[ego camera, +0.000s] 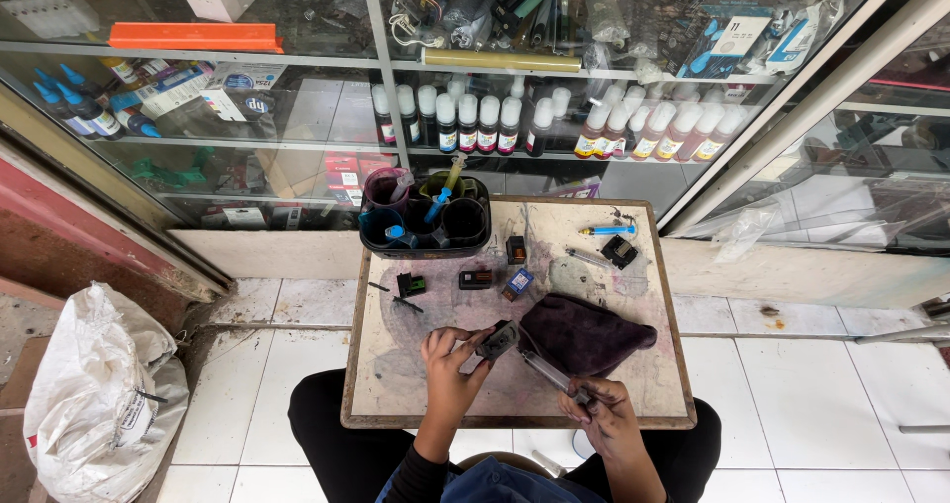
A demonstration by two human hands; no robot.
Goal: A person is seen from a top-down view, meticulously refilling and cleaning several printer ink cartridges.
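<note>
Syringe tip hidden inside the cartridge; long axis runs diagonally from lower right up-left. Left hand grips the cartridge, right hand closed on the syringe's plunger end, both above the surface. Purple cloth just beside. About five more cartridges lie farther back, details too small.
</note>
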